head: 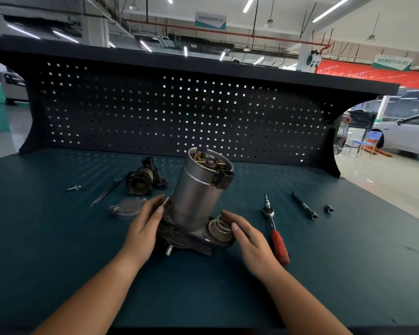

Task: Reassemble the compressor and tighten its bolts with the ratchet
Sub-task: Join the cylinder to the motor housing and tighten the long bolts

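The compressor (198, 197) stands upright mid-bench: a silver motor cylinder with its top open on a dark ribbed base. A coil spring (221, 224) sits in a round port on the base's right side. My left hand (143, 226) grips the base's left side, fingers curled round it. My right hand (247, 234) rests against the spring port, fingers nearly straight. The ratchet (275, 228), red-handled with a socket on its head, lies just right of my right hand.
A black housing part (144, 178), a round metal cover (127, 207), two long bolts (106, 191) and a short screw (72, 188) lie to the left. An extension bar (304, 205) and a small socket (329, 208) lie to the right. The pegboard (179, 112) closes the back.
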A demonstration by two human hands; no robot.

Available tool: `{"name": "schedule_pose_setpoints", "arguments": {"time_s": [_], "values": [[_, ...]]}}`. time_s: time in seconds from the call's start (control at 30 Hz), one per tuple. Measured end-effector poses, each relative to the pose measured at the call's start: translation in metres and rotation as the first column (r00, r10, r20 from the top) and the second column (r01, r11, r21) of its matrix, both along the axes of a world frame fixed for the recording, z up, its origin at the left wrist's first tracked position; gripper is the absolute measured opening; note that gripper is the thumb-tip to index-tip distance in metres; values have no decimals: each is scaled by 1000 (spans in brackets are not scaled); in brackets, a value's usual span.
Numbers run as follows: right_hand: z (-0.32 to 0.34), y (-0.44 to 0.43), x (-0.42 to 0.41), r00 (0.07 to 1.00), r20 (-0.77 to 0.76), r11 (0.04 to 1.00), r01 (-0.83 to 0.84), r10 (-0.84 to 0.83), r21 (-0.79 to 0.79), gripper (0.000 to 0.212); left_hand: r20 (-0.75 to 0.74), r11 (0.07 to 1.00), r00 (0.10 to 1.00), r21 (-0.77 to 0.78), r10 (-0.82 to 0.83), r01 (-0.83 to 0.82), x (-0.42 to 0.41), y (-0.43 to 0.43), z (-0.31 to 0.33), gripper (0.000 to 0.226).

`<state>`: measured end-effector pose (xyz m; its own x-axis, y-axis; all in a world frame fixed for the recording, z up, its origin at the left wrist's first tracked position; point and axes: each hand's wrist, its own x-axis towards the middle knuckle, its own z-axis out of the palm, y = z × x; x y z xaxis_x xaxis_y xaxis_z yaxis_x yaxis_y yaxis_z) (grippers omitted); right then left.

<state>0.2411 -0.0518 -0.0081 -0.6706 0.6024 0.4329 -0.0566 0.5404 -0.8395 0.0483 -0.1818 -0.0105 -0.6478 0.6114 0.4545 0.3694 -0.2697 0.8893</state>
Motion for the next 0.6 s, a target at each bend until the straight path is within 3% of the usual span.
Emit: {"name": "schedule_pose_setpoints", "arguments": {"time_s": [0.13, 0.23, 0.33, 0.43, 0.5, 0.6], "values": [[0, 1, 2, 1000, 16, 998, 9, -8, -56, 35, 31, 998, 999, 45, 45, -47, -3, 4, -1, 24], [1, 0, 3, 1000, 20, 996, 13, -12, -87, 36, 57, 983, 985, 74, 165, -169, -21, 12, 12, 20], [3, 0, 3, 999, 31, 998, 35, -33, -60, 32, -109, 935, 933, -51, 343, -350, -65, 27, 40, 15], [4, 0, 3, 997, 43, 998, 61, -61, -13, 29, -371, 804, 848, -323, 377, -499, -118, 47, 64, 24], [5, -1, 2, 996, 50, 997, 70, -70, 17, 29, -521, 646, 804, -515, 286, -563, -141, 60, 71, 44], [11, -4, 2, 993, 91, 994, 64, -72, 84, 29, -573, 466, 797, -662, 190, -587, -158, 79, 71, 74]]}}
